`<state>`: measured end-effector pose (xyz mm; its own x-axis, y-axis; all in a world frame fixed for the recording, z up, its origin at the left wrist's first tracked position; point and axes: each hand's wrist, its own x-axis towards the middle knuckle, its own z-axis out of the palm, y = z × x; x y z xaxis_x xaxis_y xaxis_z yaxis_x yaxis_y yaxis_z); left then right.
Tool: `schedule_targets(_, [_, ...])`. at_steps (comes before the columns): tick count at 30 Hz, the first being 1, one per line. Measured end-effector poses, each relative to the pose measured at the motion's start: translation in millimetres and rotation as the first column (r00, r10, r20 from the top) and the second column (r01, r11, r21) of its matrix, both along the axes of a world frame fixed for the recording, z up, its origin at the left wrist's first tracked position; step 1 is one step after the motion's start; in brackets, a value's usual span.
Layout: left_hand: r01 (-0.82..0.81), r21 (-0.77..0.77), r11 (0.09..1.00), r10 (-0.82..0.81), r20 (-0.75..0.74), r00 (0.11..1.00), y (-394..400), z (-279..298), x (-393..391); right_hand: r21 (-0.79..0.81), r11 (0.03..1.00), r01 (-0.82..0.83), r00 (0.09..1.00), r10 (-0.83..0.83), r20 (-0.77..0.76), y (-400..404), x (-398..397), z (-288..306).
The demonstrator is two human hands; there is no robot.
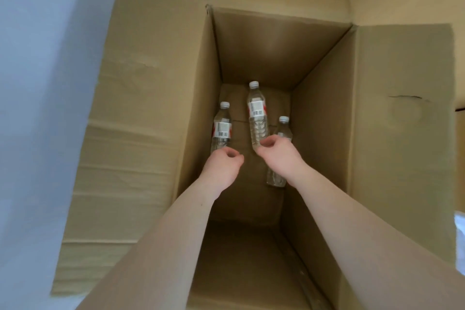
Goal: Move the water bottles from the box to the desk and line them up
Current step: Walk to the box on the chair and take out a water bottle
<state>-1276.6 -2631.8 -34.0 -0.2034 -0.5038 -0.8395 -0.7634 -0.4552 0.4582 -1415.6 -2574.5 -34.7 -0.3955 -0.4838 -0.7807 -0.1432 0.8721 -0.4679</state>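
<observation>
2 hands [222,167] over 3 bottles [257,113], box [322,98]

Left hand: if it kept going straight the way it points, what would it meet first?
Most likely the left bottle, lying just beyond the left hand on the box floor; depth is hard to judge.

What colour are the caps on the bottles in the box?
White, on all three bottles in the box; clearest in the head view.

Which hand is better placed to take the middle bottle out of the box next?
Right. The right hand hovers at the base of the middle bottle, fingers loosely curled. The left hand sits nearer the left bottle.
</observation>
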Motion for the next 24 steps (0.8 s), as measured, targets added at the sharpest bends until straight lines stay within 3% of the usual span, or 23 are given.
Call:
schedule_targets(6, [-0.179,-0.064,0.982,0.183,0.055,0.982,-10.0,-42.7,-17.1,0.065,0.994,0.09,0.995,-0.087,-0.047,-22.6,-6.0,-53.5])
schedule_targets(10, [-0.178,-0.108,0.978,0.186,0.073,0.98,-10.2,-66.1,-28.5,0.019,0.936,0.353,0.936,-0.352,-0.014,-44.8,-8.9,-87.8])
schedule_targets(12, [-0.194,-0.12,0.974,0.204,0.078,0.976,-10.5,-74.8,-32.7,0.001,0.914,0.406,0.913,-0.406,-0.046,-58.4,-9.6,-102.0])
schedule_targets(19, [-0.22,-0.16,0.962,0.242,0.128,0.962,-13.0,-105.5,-36.9,0.065,0.925,0.375,0.914,-0.356,-0.195,-84.1,-14.3,-144.8])
schedule_targets(24, [-0.236,-0.19,0.953,0.266,0.151,0.952,-9.7,-114.5,-32.8,0.085,0.922,0.377,0.914,-0.356,-0.193,-86.5,-16.7,-163.7])
